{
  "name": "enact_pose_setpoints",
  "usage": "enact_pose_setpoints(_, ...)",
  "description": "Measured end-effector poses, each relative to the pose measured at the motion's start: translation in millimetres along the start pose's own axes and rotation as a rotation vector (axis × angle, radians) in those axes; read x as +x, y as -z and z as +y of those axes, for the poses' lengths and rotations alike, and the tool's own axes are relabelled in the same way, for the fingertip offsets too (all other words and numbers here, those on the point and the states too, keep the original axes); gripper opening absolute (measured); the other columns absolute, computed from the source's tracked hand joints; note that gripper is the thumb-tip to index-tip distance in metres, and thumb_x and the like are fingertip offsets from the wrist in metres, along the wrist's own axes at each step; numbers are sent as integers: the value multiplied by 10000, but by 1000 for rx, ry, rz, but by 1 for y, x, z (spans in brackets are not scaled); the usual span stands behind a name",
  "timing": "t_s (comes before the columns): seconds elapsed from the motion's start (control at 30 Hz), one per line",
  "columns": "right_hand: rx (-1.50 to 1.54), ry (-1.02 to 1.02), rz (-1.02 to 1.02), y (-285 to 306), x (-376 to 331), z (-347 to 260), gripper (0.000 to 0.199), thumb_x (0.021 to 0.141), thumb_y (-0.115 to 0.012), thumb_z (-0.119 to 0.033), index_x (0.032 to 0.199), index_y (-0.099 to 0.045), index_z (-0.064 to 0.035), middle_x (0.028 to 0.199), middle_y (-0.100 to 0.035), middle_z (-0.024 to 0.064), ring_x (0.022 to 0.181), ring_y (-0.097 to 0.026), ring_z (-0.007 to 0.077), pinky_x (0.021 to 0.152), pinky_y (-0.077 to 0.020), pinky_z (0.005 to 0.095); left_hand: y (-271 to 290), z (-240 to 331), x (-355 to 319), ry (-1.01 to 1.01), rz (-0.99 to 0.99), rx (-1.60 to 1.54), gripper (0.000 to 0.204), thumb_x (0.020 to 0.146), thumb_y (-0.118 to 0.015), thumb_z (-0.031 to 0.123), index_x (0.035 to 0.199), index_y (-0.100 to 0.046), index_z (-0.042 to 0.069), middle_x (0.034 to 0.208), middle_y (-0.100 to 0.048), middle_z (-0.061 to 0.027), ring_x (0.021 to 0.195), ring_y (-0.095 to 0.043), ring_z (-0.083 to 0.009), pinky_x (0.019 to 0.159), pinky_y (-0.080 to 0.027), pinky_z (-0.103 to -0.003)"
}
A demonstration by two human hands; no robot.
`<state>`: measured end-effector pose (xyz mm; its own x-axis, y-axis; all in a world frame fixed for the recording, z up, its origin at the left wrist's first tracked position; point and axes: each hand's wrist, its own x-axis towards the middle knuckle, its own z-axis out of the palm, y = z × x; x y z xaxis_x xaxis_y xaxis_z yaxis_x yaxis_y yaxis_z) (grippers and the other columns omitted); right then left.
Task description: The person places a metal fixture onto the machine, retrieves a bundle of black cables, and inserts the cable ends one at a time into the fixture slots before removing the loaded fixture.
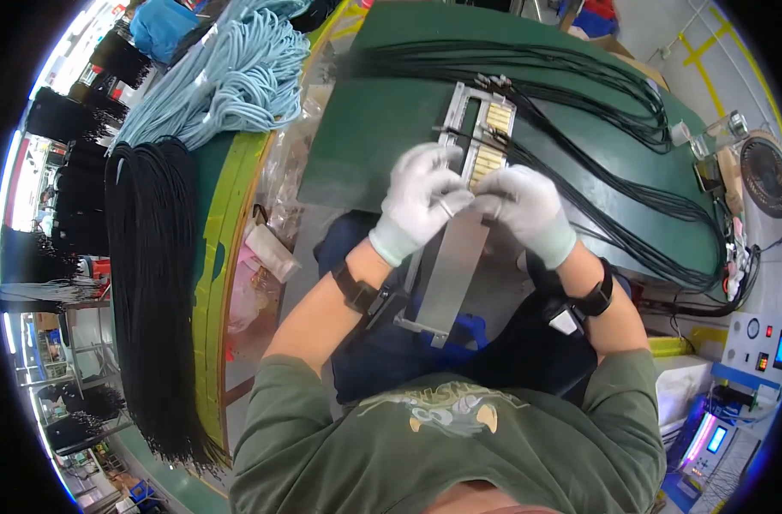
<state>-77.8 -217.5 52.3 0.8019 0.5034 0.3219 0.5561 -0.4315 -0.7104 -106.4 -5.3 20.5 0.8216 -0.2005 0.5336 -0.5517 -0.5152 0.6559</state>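
Note:
My left hand (417, 195), in a white glove, has its thumb and fingers pinched together over the near part of a metal fixture (456, 111). What lies between its fingertips is too small to make out. Close beside it on the right, my right hand (529, 204), also gloved, bends its fingers in a pinch, and its fingertips hide whatever they grip. Cream-yellow blocks (499, 117) sit in a row along the fixture. Thin black cable ends (470, 137) lie across it. A flat grey metal strip (452, 272) runs from under my hands toward my lap.
Long black cables (618, 183) stretch over the green table (365, 128) to its right edge. On the left, a side bench (228, 231) carries a black cable bundle (153, 283) and light-blue cable coils (249, 73). A small fan (766, 174) and a control box (757, 347) stand at right.

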Motion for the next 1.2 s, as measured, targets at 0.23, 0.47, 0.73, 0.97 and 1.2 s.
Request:
enact_pose_setpoints(0.23,-185,130,23,-4,-21,-12,183,708,-796,-140,847,-697,-72,796,-651,124,781,-618,349,692,-497,423,-6,2,-10,-77,13,-1,116,784,-746,100,789,-639,56,1215,-648,-128,1179,-545,-342,1026,-417,-435)
enact_pose_setpoints(0.47,-170,50,53,20,-19,7,103,754,-748,-127,819,-684,-80,762,-651,115,766,-627,337,689,-499,424,5,0,-5,-22,82,314,81,809,-728,112,831,-673,56,1148,-671,-115,1115,-580,-339,974,-445,-433)
enact_pose_setpoints(0.73,-303,8,46,22,-12,13,70,806,-702,-136,822,-664,-79,742,-633,103,746,-613,317,672,-487,415,-2,-27,-3,180,117,146,134,882,-681,149,948,-716,38,1018,-713,-135,1040,-636,-326,941,-479,-411)
enact_pose_setpoints(0.97,-368,-11,28,14,-17,14,85,812,-694,-184,836,-667,-107,738,-642,105,764,-636,324,686,-502,435,-1,-19,-6,243,50,130,184,886,-679,183,1032,-740,89,1160,-683,-164,1153,-595,-343,1009,-454,-415)
enact_pose_setpoints(1.2,-424,12,47,13,-12,22,100,801,-708,-194,843,-664,-115,776,-641,104,801,-630,323,718,-503,429,-16,0,-7,-76,-135,477,300,818,-730,423,1093,-774,310,1455,-475,-213,1356,-376,-440,1154,-255,-572)
